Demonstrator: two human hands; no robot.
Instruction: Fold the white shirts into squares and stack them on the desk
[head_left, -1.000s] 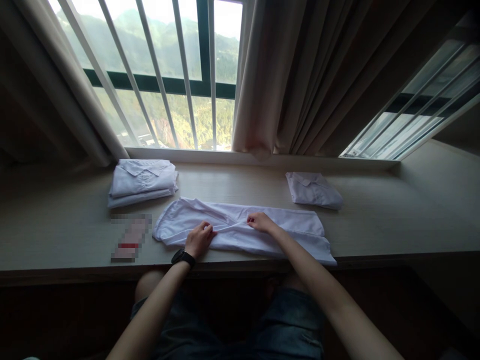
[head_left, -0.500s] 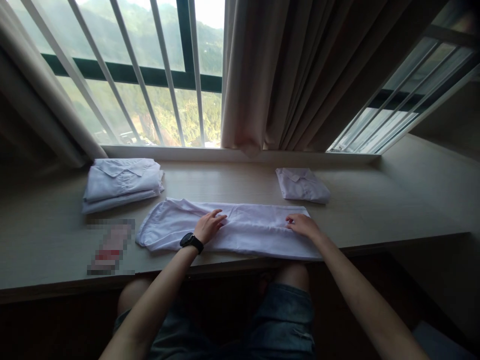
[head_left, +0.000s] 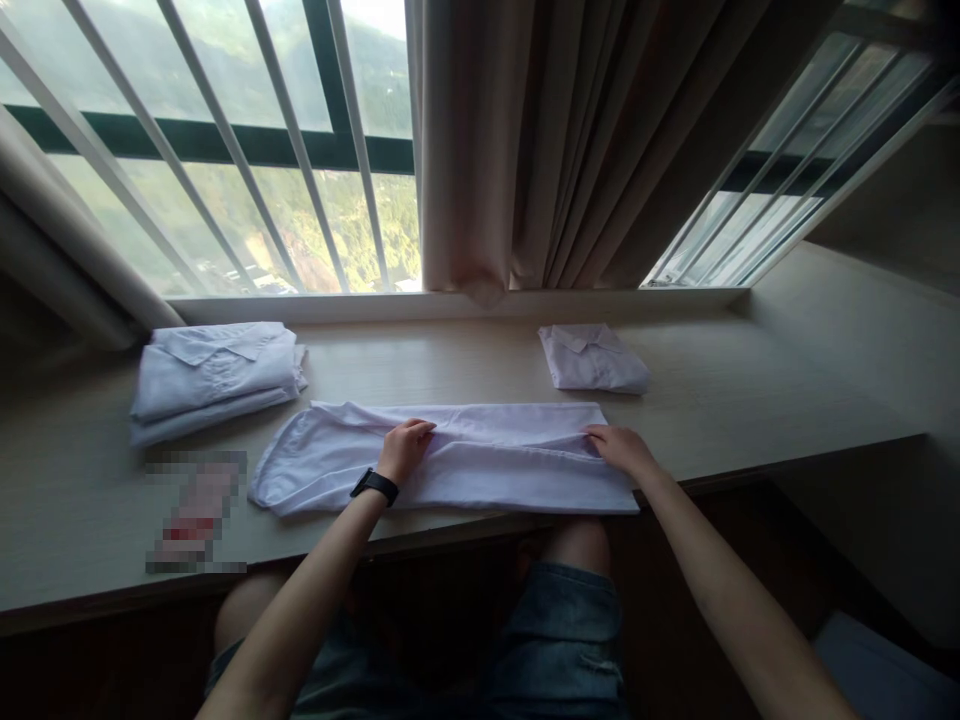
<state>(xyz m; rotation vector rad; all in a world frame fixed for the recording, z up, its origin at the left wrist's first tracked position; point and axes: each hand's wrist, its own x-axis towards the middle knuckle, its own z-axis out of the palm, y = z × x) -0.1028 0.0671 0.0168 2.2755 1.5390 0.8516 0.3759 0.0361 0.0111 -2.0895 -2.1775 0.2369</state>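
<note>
A white garment (head_left: 495, 480), folded into a long strip, lies across the front of the desk; its kind is not plain from here. My left hand (head_left: 406, 449), with a black watch (head_left: 374, 486) on the wrist, pinches the cloth near the strip's middle. Toward the right end, my right hand (head_left: 619, 446) pinches the same fabric between thumb and fingers. Between the hands the cloth is slightly raised in a crease. Behind it on the right sits a small folded white shirt (head_left: 594, 360), its collar on top.
At the back left is a stack of folded white shirts (head_left: 217, 365). A blurred-out pinkish item (head_left: 196, 512) lies near the front left of the desk (head_left: 420, 365). A barred window (head_left: 225, 200) and curtains (head_left: 480, 150) rise behind. My knees are under the desk's front edge.
Both hands have closed from lying loosely over the garment to pinching its cloth, and a fold now lifts between them. The camera view has shifted slightly.
</note>
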